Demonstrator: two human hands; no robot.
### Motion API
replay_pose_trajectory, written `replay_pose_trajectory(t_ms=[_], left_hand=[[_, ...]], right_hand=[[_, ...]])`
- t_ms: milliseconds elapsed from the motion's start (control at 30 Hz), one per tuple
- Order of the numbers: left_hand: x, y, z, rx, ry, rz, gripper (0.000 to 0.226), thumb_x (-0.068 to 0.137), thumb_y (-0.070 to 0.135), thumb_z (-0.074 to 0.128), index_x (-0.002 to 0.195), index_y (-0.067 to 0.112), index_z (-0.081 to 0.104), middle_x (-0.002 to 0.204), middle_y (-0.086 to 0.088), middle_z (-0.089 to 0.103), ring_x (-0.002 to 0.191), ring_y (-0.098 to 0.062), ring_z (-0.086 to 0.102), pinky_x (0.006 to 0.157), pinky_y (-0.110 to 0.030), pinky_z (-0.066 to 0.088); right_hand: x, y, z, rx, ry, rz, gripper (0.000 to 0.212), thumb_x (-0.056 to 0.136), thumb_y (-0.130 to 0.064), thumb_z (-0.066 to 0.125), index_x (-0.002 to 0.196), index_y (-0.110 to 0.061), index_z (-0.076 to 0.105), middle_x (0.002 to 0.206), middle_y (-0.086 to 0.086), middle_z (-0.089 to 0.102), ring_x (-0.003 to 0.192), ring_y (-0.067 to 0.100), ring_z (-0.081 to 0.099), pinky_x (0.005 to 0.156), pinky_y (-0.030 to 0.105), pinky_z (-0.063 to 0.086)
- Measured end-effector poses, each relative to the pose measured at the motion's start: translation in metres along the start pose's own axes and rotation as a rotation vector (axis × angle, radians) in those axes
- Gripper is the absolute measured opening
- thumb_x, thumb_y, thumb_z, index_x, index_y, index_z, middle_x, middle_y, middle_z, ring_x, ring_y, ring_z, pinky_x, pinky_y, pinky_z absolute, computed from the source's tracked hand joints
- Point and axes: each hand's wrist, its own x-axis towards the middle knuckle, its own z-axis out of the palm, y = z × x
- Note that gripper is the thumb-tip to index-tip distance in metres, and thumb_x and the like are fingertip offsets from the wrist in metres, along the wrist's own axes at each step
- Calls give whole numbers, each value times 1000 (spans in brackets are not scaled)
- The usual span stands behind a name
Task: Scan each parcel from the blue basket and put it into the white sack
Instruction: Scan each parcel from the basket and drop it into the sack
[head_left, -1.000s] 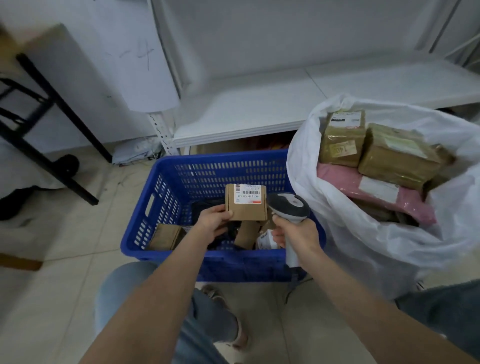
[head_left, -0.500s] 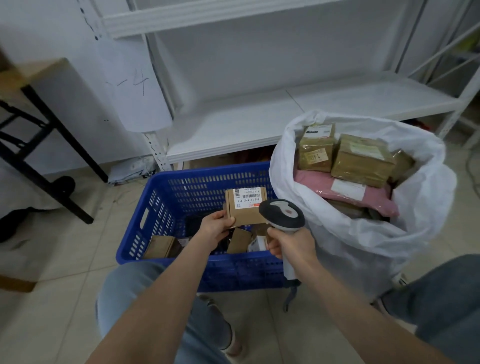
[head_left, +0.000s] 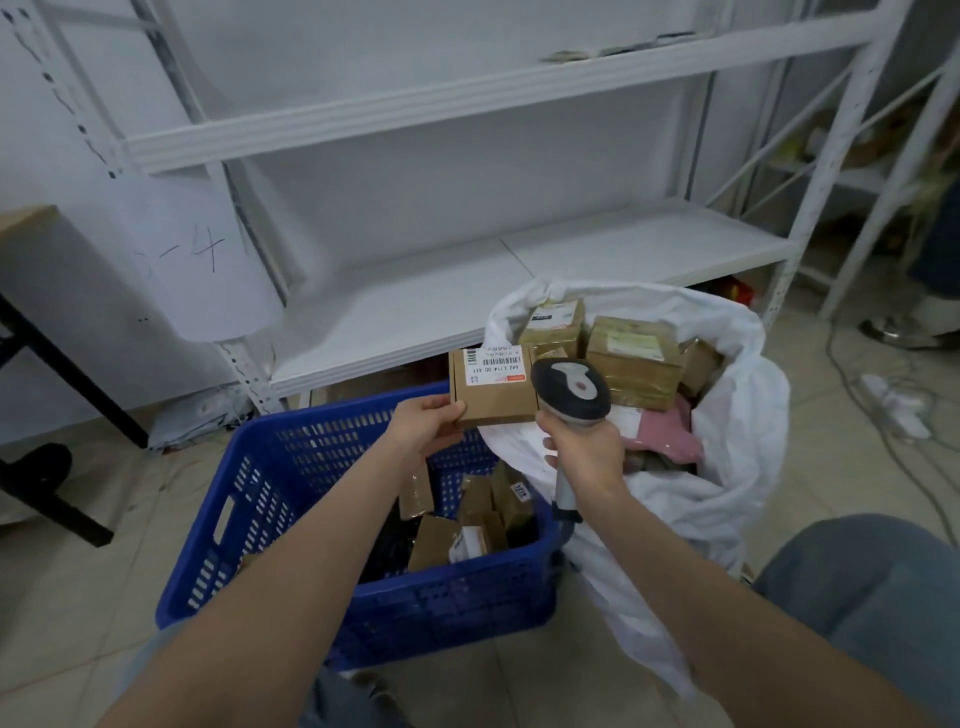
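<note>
box held at the scanner, over basket and sack

the left hand (head_left: 423, 428) pinches a small brown box (head_left: 493, 400) by its lower left corner, thumb on the front face and fingers behind. the box is upright in the air, and the white barcode label (head_left: 498, 364) along its top edge faces the camera. the right hand (head_left: 584, 452) is wrapped round the handle of a scanner (head_left: 571, 387). the scanner's dark, grey-topped head sits just beside the box's right edge and overlaps its lower right corner; whether the two touch cannot be told. the handle runs down out of the fist.

box and scanner hang over the far right corner of the blue basket (head_left: 441, 597), at the near lip of the white sack (head_left: 743, 415). the basket stands on the tiled floor (head_left: 67, 597) and holds several loose parcels (head_left: 483, 514) heaped toward its right side, with something dark among them. the sack stands against the basket's right wall, mouth open, and is filled with taped parcels (head_left: 634, 358) lying on a pink parcel (head_left: 675, 436).

behind both stands a white shelf (head_left: 467, 291). a black table leg (head_left: 67, 374) crosses the left edge, grey cables (head_left: 872, 395) lie on the floor to the right, and a knee (head_left: 872, 587) in jeans shows at lower right.
</note>
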Motion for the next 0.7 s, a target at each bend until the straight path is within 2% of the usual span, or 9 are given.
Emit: replay_pose_trajectory(t_ms=[67, 133, 200, 300, 367, 467, 533, 633, 700], left_hand=[[7, 17, 26, 52, -11, 60, 39, 90, 8, 64, 127, -2, 55, 102, -10, 66, 82, -17, 63, 77, -28, 56], [13, 33, 53, 163, -42, 136, 44, 88, 11, 67, 128, -1, 53, 108, -13, 65, 79, -15, 63, 72, -24, 57], [17, 43, 81, 268, -92, 213, 46, 86, 12, 70, 127, 1, 55, 111, -13, 65, 85, -17, 65, 78, -27, 58], [13, 46, 121, 385, -115, 325, 48, 80, 15, 75, 125, 8, 60, 108, -6, 67, 100, -21, 65, 95, -37, 52], [9, 41, 146, 451, -136, 394, 53, 74, 21, 77, 124, 10, 62, 105, -2, 67, 99, -21, 65, 95, -39, 52], [-4, 32, 174, 622, -156, 493, 47, 82, 14, 71, 127, 10, 58, 102, 1, 62, 92, -15, 60, 89, -30, 51], [-6, 24, 188, 725, -161, 559, 43, 84, 15, 69, 125, 13, 59, 103, 0, 64, 89, -15, 60, 86, -33, 52], [-5, 15, 201, 777, -139, 616, 41, 84, 16, 68, 123, 16, 59, 101, 7, 59, 88, -13, 59, 82, -32, 52], [-1, 14, 207, 778, -118, 630, 40, 83, 17, 68, 122, 16, 60, 102, 6, 60, 87, -12, 58, 79, -28, 50]], right_hand=[[12, -13, -14, -19, 48, -45, 10, 78, -17, 76, 76, -14, 66, 75, 8, 68, 72, 22, 65, 77, 43, 56], [26, -23, -32, -31, 108, -68, 15, 76, -17, 76, 73, -20, 62, 83, 10, 71, 83, 26, 68, 80, 44, 57], [39, -28, -54, -28, 168, -67, 16, 74, -18, 77, 76, -22, 61, 89, 11, 72, 89, 27, 69, 83, 46, 57], [52, -27, -91, -40, 290, -19, 17, 73, -24, 76, 84, -18, 65, 87, 9, 72, 85, 29, 68, 82, 43, 56], [60, -22, -117, 1, 368, 25, 19, 73, -23, 76, 88, -14, 66, 86, 10, 70, 84, 30, 66, 80, 40, 56], [71, -9, -151, 83, 478, 115, 21, 72, -16, 78, 86, -12, 62, 78, 8, 63, 79, 29, 64, 85, 47, 56], [75, 7, -169, 99, 504, 189, 20, 75, -12, 77, 82, -10, 58, 69, 5, 56, 70, 27, 61, 87, 48, 55], [81, 38, -183, 49, 511, 277, 28, 74, -17, 78, 93, -4, 63, 83, 11, 61, 91, 37, 65, 92, 49, 52], [85, 53, -185, 22, 520, 308, 37, 76, -18, 78, 105, -1, 64, 97, 15, 64, 103, 36, 64, 94, 42, 50]])
